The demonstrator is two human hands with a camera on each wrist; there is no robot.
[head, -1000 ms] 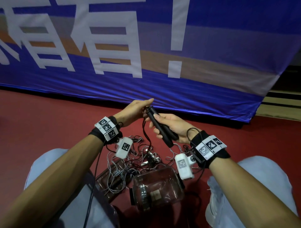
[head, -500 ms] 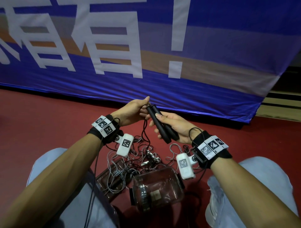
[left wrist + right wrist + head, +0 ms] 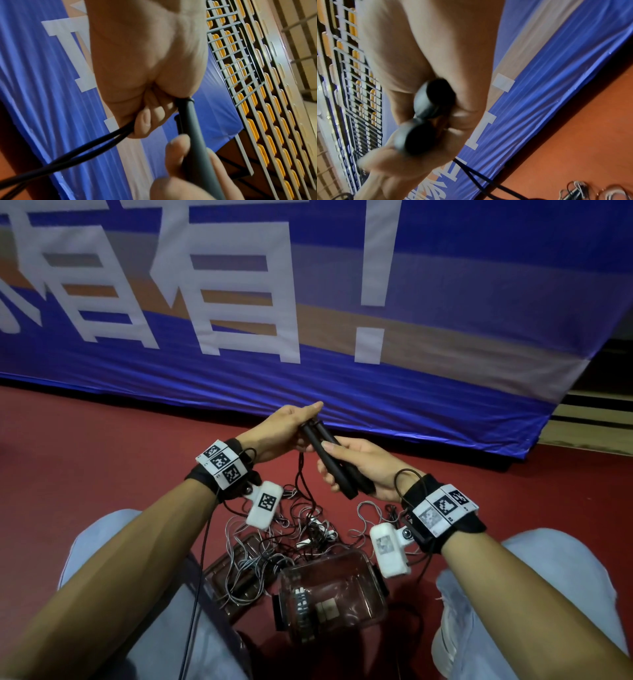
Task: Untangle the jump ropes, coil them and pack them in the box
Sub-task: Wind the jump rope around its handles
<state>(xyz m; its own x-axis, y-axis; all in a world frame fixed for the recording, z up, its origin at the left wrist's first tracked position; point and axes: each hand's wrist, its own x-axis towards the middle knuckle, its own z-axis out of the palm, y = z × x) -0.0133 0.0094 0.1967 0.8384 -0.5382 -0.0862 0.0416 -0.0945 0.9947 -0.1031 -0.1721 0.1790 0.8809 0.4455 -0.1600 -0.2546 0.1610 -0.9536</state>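
Observation:
My right hand [image 3: 339,460] grips two black jump-rope handles [image 3: 329,457] side by side, tilted up to the left. My left hand [image 3: 301,422] curls over their top ends and pinches the black rope [image 3: 301,470] that hangs from them. In the left wrist view the fingers [image 3: 145,121] clamp two black rope strands [image 3: 85,146] beside the handles [image 3: 193,135]. The right wrist view shows both handle butt ends [image 3: 435,97] in the fist and the rope [image 3: 479,175] trailing down. A tangle of grey and black ropes [image 3: 291,529] lies on the floor. The clear box [image 3: 329,594] stands nearer, between my knees.
A clear lid [image 3: 236,573] lies left of the box, partly under rope. The floor [image 3: 102,457] is red, with a blue banner [image 3: 342,337] hanging just beyond the hands. My knees [image 3: 113,542] flank the box on both sides.
Both hands have drifted slightly left with the handles. The left hand has settled closer over the handle tops. Both grips are unchanged.

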